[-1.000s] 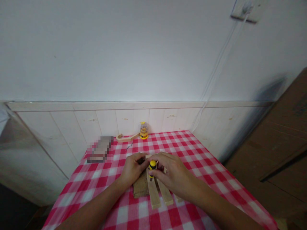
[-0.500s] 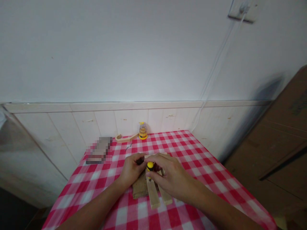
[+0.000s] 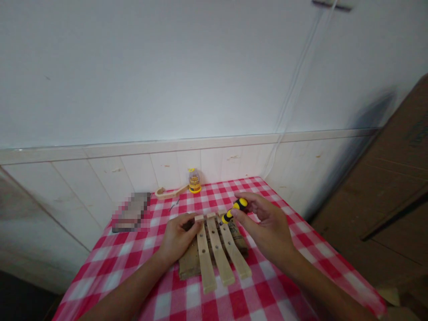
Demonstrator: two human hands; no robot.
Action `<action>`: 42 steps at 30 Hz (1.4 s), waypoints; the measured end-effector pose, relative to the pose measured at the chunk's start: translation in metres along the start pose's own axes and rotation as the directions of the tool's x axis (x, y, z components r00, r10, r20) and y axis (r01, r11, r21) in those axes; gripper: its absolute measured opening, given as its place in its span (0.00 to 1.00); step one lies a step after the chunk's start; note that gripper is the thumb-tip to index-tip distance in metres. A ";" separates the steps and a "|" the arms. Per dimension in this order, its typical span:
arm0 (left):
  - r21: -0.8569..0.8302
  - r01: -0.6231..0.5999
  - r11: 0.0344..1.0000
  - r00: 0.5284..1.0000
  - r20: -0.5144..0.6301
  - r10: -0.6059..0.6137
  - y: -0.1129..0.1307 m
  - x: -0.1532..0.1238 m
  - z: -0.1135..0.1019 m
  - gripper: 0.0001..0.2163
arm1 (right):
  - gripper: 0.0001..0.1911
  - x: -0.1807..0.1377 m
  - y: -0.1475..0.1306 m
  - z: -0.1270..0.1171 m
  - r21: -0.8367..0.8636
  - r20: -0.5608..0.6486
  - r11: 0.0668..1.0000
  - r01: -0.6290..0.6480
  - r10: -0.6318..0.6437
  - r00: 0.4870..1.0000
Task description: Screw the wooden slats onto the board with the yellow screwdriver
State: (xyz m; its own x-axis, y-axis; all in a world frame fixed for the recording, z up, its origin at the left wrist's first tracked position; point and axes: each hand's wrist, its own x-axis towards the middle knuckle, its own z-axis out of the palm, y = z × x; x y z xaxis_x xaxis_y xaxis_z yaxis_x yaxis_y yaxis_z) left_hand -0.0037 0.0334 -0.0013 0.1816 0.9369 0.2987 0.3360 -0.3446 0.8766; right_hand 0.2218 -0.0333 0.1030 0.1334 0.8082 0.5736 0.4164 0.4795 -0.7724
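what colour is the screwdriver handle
The screwdriver handle is yellow and black, shown best in the head view.

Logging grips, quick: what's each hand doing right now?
Left hand: pressed on the wooden slat piece, grip unclear.
Right hand: closed on the yellow-and-black screwdriver.

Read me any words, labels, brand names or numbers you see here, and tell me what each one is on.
No text can be read in this view.
Dark marking on the brown board at the right edge: too blurred to read.
Small clear container with a yellow base by the wall: too small to show any label.
Yellow-and-black screwdriver in the right hand: no print visible.
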 end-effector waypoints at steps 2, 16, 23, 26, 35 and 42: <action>-0.005 0.015 1.000 1.000 0.003 -0.015 0.001 0.000 0.000 0.11 | 0.13 -0.003 0.009 0.003 0.055 -0.002 0.997 -0.050 0.050 0.999; -0.060 0.048 0.997 0.999 0.017 -0.047 0.002 0.000 0.000 0.11 | 0.16 -0.016 0.031 0.023 0.137 -0.014 0.987 -0.085 0.088 0.996; -0.073 0.028 0.997 1.000 0.012 -0.027 0.000 0.001 0.001 0.11 | 0.16 -0.021 0.035 0.028 0.140 0.009 0.986 -0.086 0.086 0.996; -0.061 0.007 0.998 1.000 0.016 -0.006 0.002 0.002 0.000 0.11 | 0.16 -0.023 0.037 0.029 0.129 0.012 0.988 -0.081 0.080 0.997; -0.058 -0.048 0.997 0.998 0.033 0.050 0.008 0.001 -0.001 0.11 | 0.15 -0.022 0.039 0.030 0.110 0.011 0.992 -0.068 0.067 0.998; -0.005 -0.068 0.998 0.997 0.021 0.068 0.007 0.002 -0.003 0.11 | 0.16 -0.023 0.040 0.031 0.105 0.017 0.993 -0.058 0.057 0.998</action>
State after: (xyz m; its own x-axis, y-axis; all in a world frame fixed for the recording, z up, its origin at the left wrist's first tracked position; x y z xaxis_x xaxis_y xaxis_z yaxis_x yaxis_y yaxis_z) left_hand -0.0034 0.0333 0.0069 0.2235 0.9100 0.3492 0.3183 -0.4068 0.8563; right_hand 0.2075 -0.0220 0.0502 0.1412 0.8399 0.5240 0.3109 0.4649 -0.8290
